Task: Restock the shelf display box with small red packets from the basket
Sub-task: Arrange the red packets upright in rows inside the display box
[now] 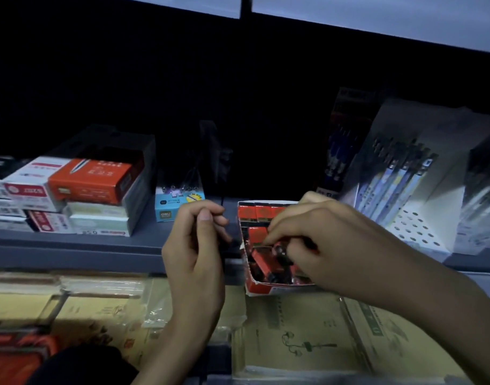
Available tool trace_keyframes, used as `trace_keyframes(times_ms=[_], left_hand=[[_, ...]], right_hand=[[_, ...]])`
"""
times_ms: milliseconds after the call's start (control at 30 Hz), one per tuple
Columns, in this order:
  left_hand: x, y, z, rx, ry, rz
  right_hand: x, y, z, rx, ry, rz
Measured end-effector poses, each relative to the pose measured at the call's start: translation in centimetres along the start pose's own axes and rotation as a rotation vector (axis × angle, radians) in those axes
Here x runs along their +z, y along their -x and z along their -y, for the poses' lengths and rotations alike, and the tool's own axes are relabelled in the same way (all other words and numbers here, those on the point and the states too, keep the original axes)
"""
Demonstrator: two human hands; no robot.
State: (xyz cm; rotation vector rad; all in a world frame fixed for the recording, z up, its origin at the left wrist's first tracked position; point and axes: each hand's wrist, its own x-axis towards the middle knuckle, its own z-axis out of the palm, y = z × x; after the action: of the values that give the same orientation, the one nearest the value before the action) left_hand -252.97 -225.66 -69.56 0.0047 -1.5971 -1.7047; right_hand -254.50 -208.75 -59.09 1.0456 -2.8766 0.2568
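Observation:
A red and white display box (259,289) stands at the front edge of the grey shelf (71,245). Several small red packets stand upright in a row (259,212) at its back, and others lie loose lower down. My right hand (318,240) reaches into the box from the right, and its fingertips pinch a small red packet (277,250) over the loose ones. My left hand (196,245) hovers just left of the box with its fingers curled; what it grips is dark and hard to make out. An orange basket (18,354) shows at the bottom left corner.
Stacked red, white and green boxes (79,195) fill the shelf's left side. A small blue box (177,205) stands just left of my left hand. A white pen display (410,195) stands to the right. Brown envelopes and paper packs (321,343) lie on the lower level.

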Motion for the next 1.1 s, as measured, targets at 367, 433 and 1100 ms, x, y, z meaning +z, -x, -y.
trace_keyframes(times_ms=[367,433,1100], left_hand=[[-0.3,0.1,0.3,0.041,-0.051,0.004],[-0.3,0.2,0.5,0.051,-0.066,0.003],[-0.3,0.3,1.0,0.112,-0.182,0.087]], right_hand=[[-0.4,-1.7,1.3,0.139,0.019,-0.121],[-0.3,-2.7,1.9,0.227,0.102,-0.013],[-1.1,-5.9,1.6,0.519,-0.280,0.310]])
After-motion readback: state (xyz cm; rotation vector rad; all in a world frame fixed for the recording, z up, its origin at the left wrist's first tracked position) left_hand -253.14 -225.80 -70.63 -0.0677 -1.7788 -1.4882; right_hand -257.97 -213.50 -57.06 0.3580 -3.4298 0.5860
